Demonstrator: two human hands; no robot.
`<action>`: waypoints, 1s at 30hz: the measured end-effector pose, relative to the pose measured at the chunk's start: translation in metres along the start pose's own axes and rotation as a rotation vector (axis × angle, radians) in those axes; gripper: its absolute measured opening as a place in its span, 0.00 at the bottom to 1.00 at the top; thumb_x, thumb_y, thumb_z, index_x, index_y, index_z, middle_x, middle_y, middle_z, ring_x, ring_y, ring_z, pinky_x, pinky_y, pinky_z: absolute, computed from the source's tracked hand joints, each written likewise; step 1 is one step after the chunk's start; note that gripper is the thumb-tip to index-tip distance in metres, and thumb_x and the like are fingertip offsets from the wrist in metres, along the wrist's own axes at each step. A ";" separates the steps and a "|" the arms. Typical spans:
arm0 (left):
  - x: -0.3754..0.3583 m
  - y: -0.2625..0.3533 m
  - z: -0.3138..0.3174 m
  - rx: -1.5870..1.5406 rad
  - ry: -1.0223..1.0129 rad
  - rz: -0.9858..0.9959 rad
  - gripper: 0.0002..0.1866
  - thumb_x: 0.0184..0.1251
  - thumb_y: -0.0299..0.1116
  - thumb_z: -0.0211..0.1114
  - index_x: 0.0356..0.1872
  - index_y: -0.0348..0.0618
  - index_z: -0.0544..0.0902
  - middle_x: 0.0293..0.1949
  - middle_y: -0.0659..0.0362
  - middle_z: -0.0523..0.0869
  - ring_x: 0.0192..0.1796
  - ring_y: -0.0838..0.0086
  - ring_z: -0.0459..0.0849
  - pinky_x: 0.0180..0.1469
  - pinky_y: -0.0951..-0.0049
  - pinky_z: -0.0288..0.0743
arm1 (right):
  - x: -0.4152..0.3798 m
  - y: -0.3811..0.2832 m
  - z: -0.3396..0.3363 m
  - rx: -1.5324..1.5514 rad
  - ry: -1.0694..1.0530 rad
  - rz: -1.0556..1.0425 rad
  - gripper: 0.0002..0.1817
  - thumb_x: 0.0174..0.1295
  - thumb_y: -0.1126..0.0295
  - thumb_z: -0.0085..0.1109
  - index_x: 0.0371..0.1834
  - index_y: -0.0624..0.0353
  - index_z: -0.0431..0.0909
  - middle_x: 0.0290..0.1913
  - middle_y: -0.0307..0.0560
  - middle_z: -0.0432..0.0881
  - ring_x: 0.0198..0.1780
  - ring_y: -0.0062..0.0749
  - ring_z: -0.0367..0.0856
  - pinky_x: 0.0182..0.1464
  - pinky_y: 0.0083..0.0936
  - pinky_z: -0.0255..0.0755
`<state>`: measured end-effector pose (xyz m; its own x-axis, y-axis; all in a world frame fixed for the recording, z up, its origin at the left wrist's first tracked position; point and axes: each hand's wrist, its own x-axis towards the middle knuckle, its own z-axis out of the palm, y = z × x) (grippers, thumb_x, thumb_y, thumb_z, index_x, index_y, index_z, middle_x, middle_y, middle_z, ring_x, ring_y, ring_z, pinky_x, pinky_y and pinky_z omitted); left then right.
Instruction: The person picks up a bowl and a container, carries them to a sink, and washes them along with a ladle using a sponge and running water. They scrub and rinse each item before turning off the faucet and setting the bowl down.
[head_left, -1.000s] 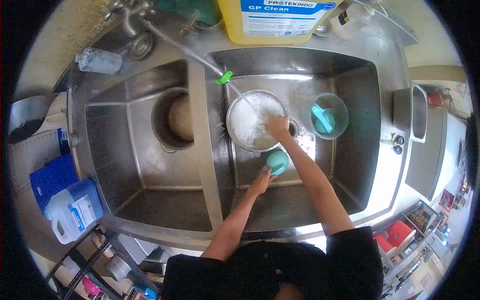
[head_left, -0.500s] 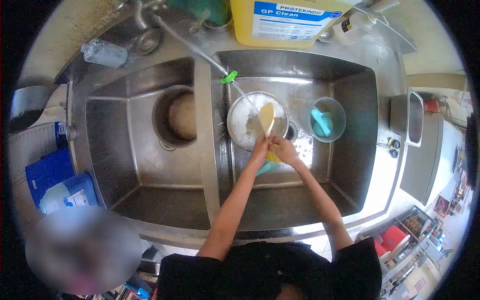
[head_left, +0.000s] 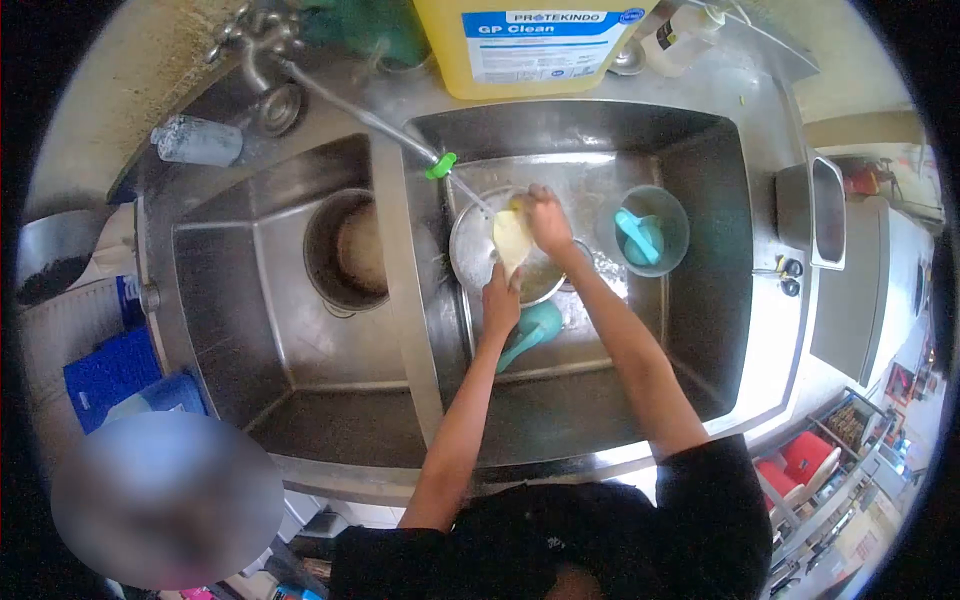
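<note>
My left hand (head_left: pixel 499 303) grips the lower end of a pale yellow paddle-shaped spoon (head_left: pixel 510 248) and holds it upright over a round metal bowl (head_left: pixel 468 262) in the right basin. My right hand (head_left: pixel 546 221) is closed over the spoon's upper edge, just under the water stream from the green-tipped tap spout (head_left: pixel 440 165). I cannot tell whether a scrubber sits under those fingers. A teal utensil (head_left: pixel 537 324) lies on the basin floor below my left hand.
A teal cup (head_left: pixel 676 222) holding teal scoops stands at the right of the basin. A steel pot (head_left: pixel 345 250) sits in the left basin (head_left: pixel 250 330). A yellow cleaner jug (head_left: pixel 530 40) and a bottle (head_left: pixel 195 140) stand behind the sink. Blue containers (head_left: pixel 110 365) are at the left.
Both hands have risen with the spoon toward the tap. My right hand moved from the handle area to the spoon's top, and my left hand now holds the lower end.
</note>
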<state>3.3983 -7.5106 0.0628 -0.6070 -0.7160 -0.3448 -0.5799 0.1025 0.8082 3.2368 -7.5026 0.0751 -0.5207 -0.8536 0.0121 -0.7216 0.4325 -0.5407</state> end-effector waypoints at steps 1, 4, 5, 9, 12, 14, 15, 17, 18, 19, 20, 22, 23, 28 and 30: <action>0.003 -0.001 -0.001 0.035 0.033 -0.008 0.12 0.57 0.36 0.52 0.31 0.36 0.68 0.20 0.47 0.75 0.19 0.61 0.74 0.22 0.65 0.64 | -0.001 0.000 0.019 0.014 -0.146 0.067 0.12 0.41 0.77 0.49 0.32 0.58 0.75 0.35 0.55 0.74 0.40 0.46 0.72 0.43 0.29 0.67; 0.016 -0.018 -0.004 -0.032 -0.038 -0.124 0.13 0.56 0.37 0.52 0.31 0.35 0.68 0.22 0.46 0.76 0.20 0.57 0.74 0.25 0.62 0.65 | -0.030 -0.024 0.034 0.011 -0.025 -0.278 0.12 0.41 0.78 0.48 0.31 0.59 0.75 0.35 0.53 0.75 0.40 0.43 0.72 0.42 0.30 0.68; 0.016 -0.021 -0.004 0.045 0.075 0.029 0.15 0.56 0.39 0.53 0.31 0.33 0.68 0.22 0.46 0.76 0.20 0.59 0.73 0.25 0.63 0.65 | -0.033 -0.028 0.023 0.221 -0.039 -0.408 0.14 0.40 0.80 0.46 0.33 0.61 0.74 0.35 0.54 0.74 0.40 0.42 0.72 0.41 0.32 0.69; 0.009 -0.009 -0.014 -0.024 -0.059 -0.102 0.16 0.56 0.42 0.54 0.32 0.36 0.71 0.18 0.54 0.73 0.18 0.69 0.71 0.19 0.69 0.64 | -0.021 -0.001 0.034 0.051 0.107 -0.113 0.13 0.40 0.80 0.47 0.32 0.61 0.73 0.36 0.56 0.73 0.35 0.45 0.74 0.39 0.33 0.69; 0.011 -0.024 -0.013 -0.281 -0.172 -0.369 0.16 0.56 0.42 0.53 0.34 0.37 0.72 0.17 0.56 0.73 0.17 0.70 0.71 0.19 0.71 0.64 | -0.017 0.009 0.034 0.099 0.116 0.116 0.14 0.45 0.76 0.47 0.37 0.60 0.72 0.35 0.56 0.73 0.34 0.48 0.73 0.37 0.35 0.68; 0.014 -0.039 -0.012 -0.460 -0.219 -0.523 0.15 0.57 0.37 0.51 0.37 0.35 0.71 0.21 0.52 0.76 0.20 0.65 0.74 0.24 0.68 0.68 | -0.008 0.015 0.028 -0.053 -0.061 0.112 0.10 0.44 0.75 0.48 0.32 0.59 0.74 0.35 0.55 0.74 0.36 0.45 0.74 0.38 0.35 0.68; 0.020 -0.015 -0.021 -0.340 -0.237 -0.731 0.11 0.57 0.36 0.50 0.35 0.40 0.72 0.16 0.58 0.73 0.17 0.70 0.71 0.19 0.71 0.67 | 0.002 0.017 0.025 -0.136 -0.171 0.094 0.09 0.43 0.75 0.47 0.29 0.58 0.75 0.34 0.54 0.75 0.36 0.42 0.74 0.39 0.34 0.68; 0.024 -0.059 -0.017 -0.182 -0.298 -0.422 0.12 0.57 0.38 0.49 0.38 0.46 0.73 0.11 0.62 0.65 0.13 0.75 0.65 0.17 0.73 0.62 | 0.012 0.024 0.031 -0.098 -0.204 -0.015 0.09 0.46 0.70 0.49 0.30 0.54 0.76 0.34 0.47 0.77 0.39 0.41 0.74 0.40 0.34 0.69; 0.026 -0.058 -0.017 -0.226 -0.325 -0.402 0.12 0.57 0.40 0.49 0.37 0.46 0.72 0.11 0.62 0.65 0.13 0.76 0.64 0.16 0.75 0.61 | 0.014 0.021 0.027 -0.090 -0.204 -0.023 0.09 0.46 0.70 0.49 0.30 0.54 0.76 0.34 0.47 0.77 0.39 0.41 0.74 0.39 0.35 0.69; 0.025 -0.047 -0.016 -0.353 -0.364 -0.440 0.12 0.57 0.41 0.49 0.37 0.45 0.72 0.11 0.63 0.64 0.12 0.77 0.63 0.15 0.76 0.59 | 0.011 0.016 0.023 -0.113 -0.188 -0.002 0.09 0.46 0.70 0.49 0.30 0.54 0.76 0.34 0.47 0.77 0.39 0.41 0.74 0.39 0.35 0.69; 0.023 -0.035 -0.018 -0.488 -0.403 -0.522 0.13 0.57 0.42 0.49 0.36 0.45 0.72 0.11 0.64 0.63 0.12 0.78 0.61 0.14 0.77 0.57 | 0.013 -0.001 0.012 -0.133 -0.178 -0.005 0.09 0.46 0.69 0.49 0.30 0.54 0.76 0.34 0.47 0.77 0.39 0.41 0.74 0.39 0.35 0.69; 0.020 -0.009 -0.015 -0.636 -0.462 -0.664 0.14 0.57 0.45 0.49 0.34 0.45 0.71 0.10 0.65 0.61 0.11 0.80 0.58 0.12 0.79 0.54 | 0.017 -0.015 -0.003 -0.182 -0.172 -0.014 0.09 0.46 0.69 0.50 0.30 0.54 0.76 0.34 0.46 0.77 0.38 0.41 0.74 0.38 0.35 0.69; 0.018 0.004 -0.019 -0.671 -0.477 -0.712 0.15 0.58 0.46 0.48 0.33 0.45 0.71 0.10 0.66 0.60 0.10 0.81 0.57 0.11 0.81 0.52 | 0.018 -0.023 -0.007 -0.195 -0.169 -0.022 0.09 0.46 0.69 0.50 0.30 0.54 0.76 0.34 0.46 0.77 0.38 0.41 0.74 0.38 0.35 0.69; 0.020 0.026 -0.030 -0.732 -0.558 -0.726 0.18 0.59 0.50 0.48 0.33 0.44 0.69 0.11 0.69 0.57 0.09 0.85 0.51 0.08 0.85 0.46 | 0.030 -0.041 -0.019 -0.203 -0.183 -0.066 0.09 0.46 0.68 0.50 0.30 0.54 0.76 0.34 0.46 0.77 0.38 0.41 0.75 0.37 0.36 0.69; 0.029 0.016 -0.033 -0.804 -0.620 -0.650 0.16 0.59 0.47 0.49 0.39 0.45 0.67 0.14 0.68 0.58 0.11 0.84 0.51 0.10 0.85 0.47 | 0.037 -0.045 -0.022 -0.204 -0.189 -0.086 0.09 0.46 0.67 0.50 0.30 0.54 0.76 0.34 0.46 0.77 0.37 0.41 0.75 0.36 0.37 0.69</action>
<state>3.3891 -7.5525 0.0815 -0.6129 0.0017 -0.7902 -0.5037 -0.7713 0.3890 3.2405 -7.5472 0.1184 -0.3732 -0.9204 -0.1170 -0.8462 0.3894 -0.3637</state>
